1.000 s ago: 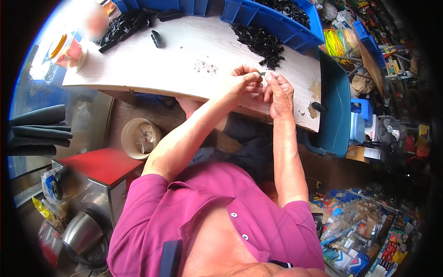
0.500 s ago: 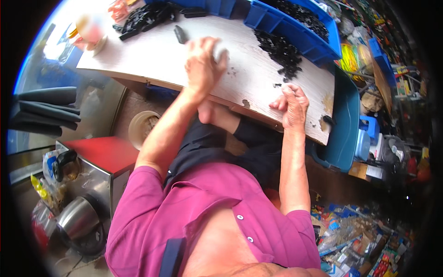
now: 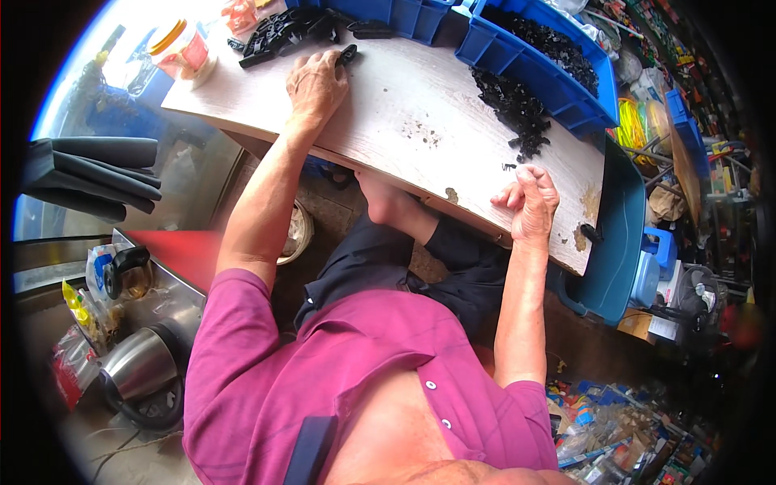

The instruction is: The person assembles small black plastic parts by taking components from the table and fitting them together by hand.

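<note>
My left hand [image 3: 317, 87] rests on the white tabletop [image 3: 388, 89], its fingers bent around the near side of a small dark plastic piece [image 3: 347, 55] whose far end shows past the fingertips. A pile of long black plastic parts [image 3: 283, 34] lies just beyond this hand. Above the right front of the table, my right hand [image 3: 533, 204] is closed, thumb against curled fingers; whatever it may hold is hidden. Close past it lies a heap of small black pieces [image 3: 511, 109], with one tiny bit [image 3: 508, 166] apart from the heap.
A blue bin [image 3: 540, 69] full of small black pieces stands at the back right, another blue bin [image 3: 404, 18] beside it. At the left end sits a jar [image 3: 179, 52]. A teal tub [image 3: 613, 234] adjoins the right edge. A kettle [image 3: 141, 364] stands lower left.
My left hand has moved left and down to the dark piece, which it stood beside before. My right hand keeps its closed pose in about the same place. The view has shifted slightly.
</note>
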Demonstrator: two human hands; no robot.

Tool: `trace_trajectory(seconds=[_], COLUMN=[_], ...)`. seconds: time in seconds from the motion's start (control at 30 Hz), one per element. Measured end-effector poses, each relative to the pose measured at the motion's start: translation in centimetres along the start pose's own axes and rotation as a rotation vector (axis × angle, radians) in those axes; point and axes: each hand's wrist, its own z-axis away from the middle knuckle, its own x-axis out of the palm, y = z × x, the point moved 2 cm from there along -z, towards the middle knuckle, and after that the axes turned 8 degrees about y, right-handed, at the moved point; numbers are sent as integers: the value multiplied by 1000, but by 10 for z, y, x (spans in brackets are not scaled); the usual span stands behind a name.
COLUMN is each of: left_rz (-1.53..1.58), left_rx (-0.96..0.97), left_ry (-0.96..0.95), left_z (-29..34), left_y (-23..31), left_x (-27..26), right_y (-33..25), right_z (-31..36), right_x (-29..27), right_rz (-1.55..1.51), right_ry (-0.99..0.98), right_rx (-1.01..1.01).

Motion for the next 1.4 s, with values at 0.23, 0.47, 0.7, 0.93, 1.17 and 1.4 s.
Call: trace_trajectory(seconds=[0.23, 0.47, 0.7, 0.93, 1.17, 1.4], left_rz=[-52, 736, 690, 331, 381, 474], left_rx=[7, -396, -320, 163, 340, 461], left_ry=[-85, -133, -155, -313, -586, -388], left_z=[-7, 26, 49, 39, 37, 46], left_y=[3, 41, 86, 115, 136, 125], left_x=[-8, -25, -42, -48, -40, -39], right_y=[-2, 0, -6, -2, 1, -1], right_z=[2, -1, 1, 0, 1, 4], right_x=[5, 1, 8, 4, 2, 4], right_rz=[-15, -26, -82, -61, -117, -139], right_ry=[14, 13, 102, 94, 110, 111], right_rx=[-7, -29, -6, -15, -25, -16])
